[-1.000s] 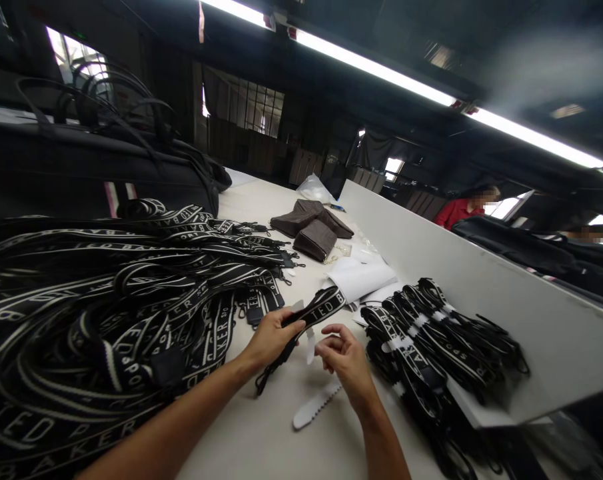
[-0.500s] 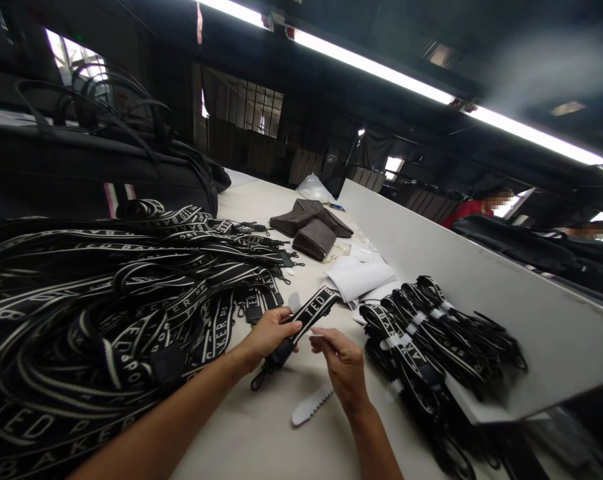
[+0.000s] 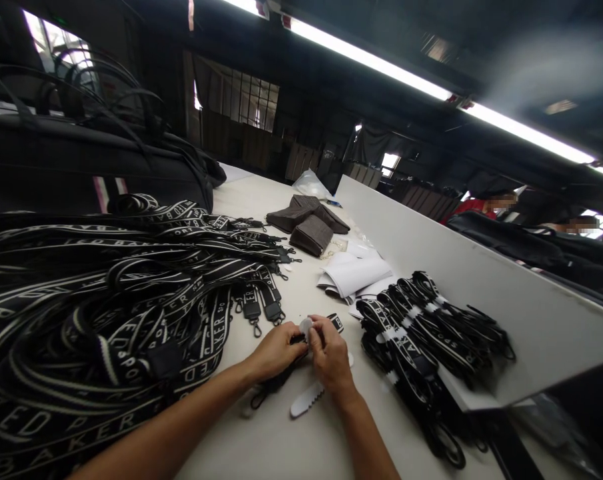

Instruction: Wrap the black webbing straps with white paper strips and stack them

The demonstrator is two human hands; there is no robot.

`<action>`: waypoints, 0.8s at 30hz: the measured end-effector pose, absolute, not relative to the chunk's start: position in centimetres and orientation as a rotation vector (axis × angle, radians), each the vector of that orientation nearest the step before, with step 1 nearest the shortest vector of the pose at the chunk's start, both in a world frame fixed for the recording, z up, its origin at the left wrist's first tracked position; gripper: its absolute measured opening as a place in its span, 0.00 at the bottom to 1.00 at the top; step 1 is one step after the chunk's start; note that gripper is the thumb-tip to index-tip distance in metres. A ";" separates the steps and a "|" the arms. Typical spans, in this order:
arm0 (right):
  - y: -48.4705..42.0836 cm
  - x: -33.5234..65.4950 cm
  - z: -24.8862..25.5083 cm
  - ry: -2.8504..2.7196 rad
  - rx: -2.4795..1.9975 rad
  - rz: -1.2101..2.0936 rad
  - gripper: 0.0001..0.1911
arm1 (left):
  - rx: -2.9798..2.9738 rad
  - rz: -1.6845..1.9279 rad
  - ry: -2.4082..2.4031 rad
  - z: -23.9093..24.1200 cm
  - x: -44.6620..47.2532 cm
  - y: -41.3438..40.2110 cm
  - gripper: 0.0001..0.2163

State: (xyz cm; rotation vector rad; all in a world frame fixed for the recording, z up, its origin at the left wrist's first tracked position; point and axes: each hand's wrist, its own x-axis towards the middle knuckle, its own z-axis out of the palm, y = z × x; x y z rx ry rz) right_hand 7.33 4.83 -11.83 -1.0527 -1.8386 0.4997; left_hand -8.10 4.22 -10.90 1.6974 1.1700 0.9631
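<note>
Left hand [image 3: 275, 352] clasps a folded black strap [image 3: 282, 379] over the bench [image 3: 261, 443], between the loose strap pile [image 3: 146, 293] and the tied bundles [image 3: 416, 333]. The folded strap's long axis slants: its hook [image 3: 258, 399] points nearer and leftward, its lettered loop [image 3: 336, 323] away to the right. Right hand [image 3: 330, 355] pinches a white tie [image 3: 306, 327] at the strap's middle. Just nearer, a toothed white strip [image 3: 305, 401] lies slanting similarly.
</note>
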 end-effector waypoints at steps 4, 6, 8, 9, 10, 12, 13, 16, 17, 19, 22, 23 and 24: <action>4.8 7.1 -12.2 -1.737 -1.186 0.803 0.12 | 1.841 0.875 1.394 -10.5 -8.2 3.8 0.09; 4.9 6.9 -12.4 -1.639 -1.165 0.924 0.13 | 1.847 0.883 1.432 -10.1 -8.2 3.6 0.09; 5.0 6.7 -12.6 -1.548 -1.135 0.996 0.14 | 1.812 0.924 1.405 -9.8 -8.1 3.5 0.10; 5.1 6.6 -12.7 -1.514 -1.126 1.016 0.15 | 1.791 0.941 1.395 -9.7 -8.0 3.4 0.10; 5.1 6.6 -12.7 -1.489 -1.121 1.029 0.15 | 1.772 0.960 1.406 -9.7 -7.9 3.4 0.10; 5.2 6.5 -12.7 -1.465 -1.122 1.030 0.15 | 1.735 1.025 1.458 -9.6 -7.8 3.5 0.09; 5.2 6.5 -12.7 -1.460 -1.126 1.025 0.15 | 1.711 1.069 1.477 -9.6 -7.8 3.5 0.09; 5.1 6.5 -12.7 -1.451 -1.140 1.035 0.16 | 1.665 1.206 1.430 -9.6 -7.9 3.9 0.09; 5.1 6.5 -12.7 -1.445 -1.146 1.043 0.16 | 1.663 1.240 1.395 -9.6 -8.0 4.0 0.08; 5.2 6.5 -12.7 -1.436 -1.160 1.051 0.16 | 1.644 1.292 1.354 -9.8 -8.0 4.1 0.07; 5.4 6.3 -12.7 -1.442 -1.192 1.013 0.17 | 1.565 1.361 1.350 -10.3 -8.0 4.2 0.07; 5.6 6.2 -12.6 -1.446 -1.204 0.992 0.17 | 1.547 1.384 1.357 -10.5 -7.9 4.3 0.07; 5.7 6.0 -12.6 -1.447 -1.215 0.970 0.16 | 1.552 1.400 1.362 -10.6 -7.9 4.3 0.07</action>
